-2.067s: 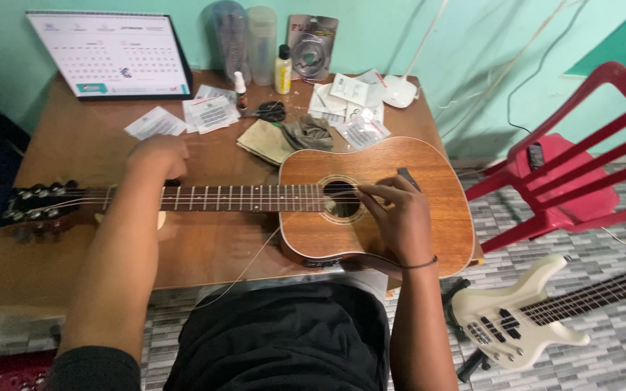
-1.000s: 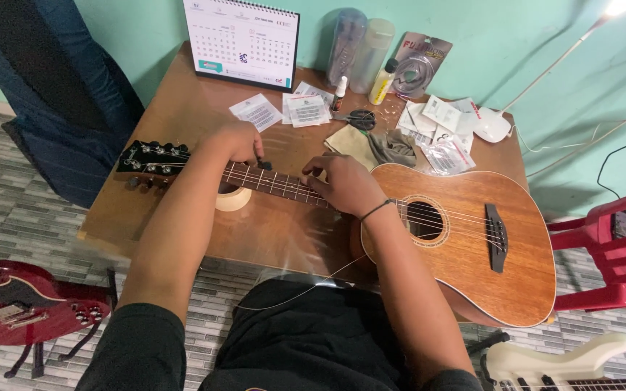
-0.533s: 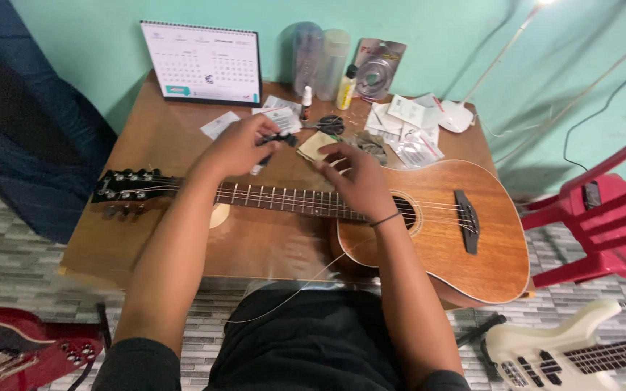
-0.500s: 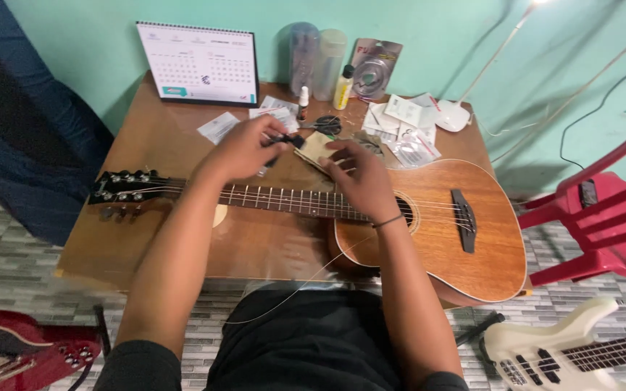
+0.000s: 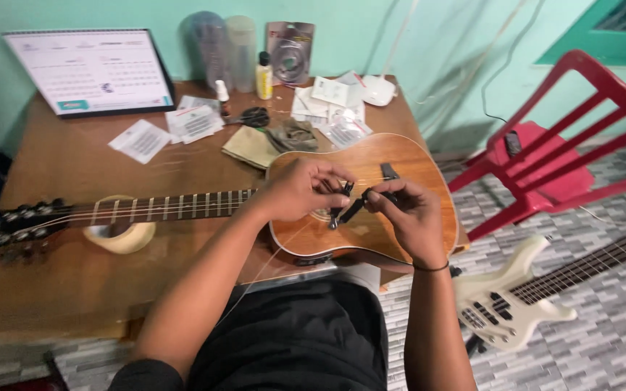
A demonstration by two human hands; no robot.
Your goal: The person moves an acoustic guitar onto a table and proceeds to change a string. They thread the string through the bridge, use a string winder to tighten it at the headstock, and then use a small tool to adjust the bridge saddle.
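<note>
We've got a small dark tool (image 5: 349, 210), prob. string cutters or a winder, can't tell which, held over the soundhole area of the acoustic guitar (image 5: 371, 217). Its long axis runs approx. from 7 to 1 o'clock, low end toward us. Both hands meet on it: our left hand (image 5: 302, 190) sits at its 9 o'clock, fingers curled and pinching the upper part w/ thumb; our right hand (image 5: 407, 213) sits at its 3 o'clock, fingertips closed on the other end. Neither hand is nearer, both are touching it.

Guitar lies flat on the wooden worktop (image 5: 59, 275), neck pointing to 9 o'clock, resting on a cream tape roll (image 5: 119, 235). At 12 o'clock from the hands: a folded cloth (image 5: 251, 147), string packets (image 5: 331, 108), small bottle (image 5: 264, 76). A red chair (image 5: 566, 145) stands at 3 o'clock, a white bass (image 5: 516, 304) on the floor at 4.
</note>
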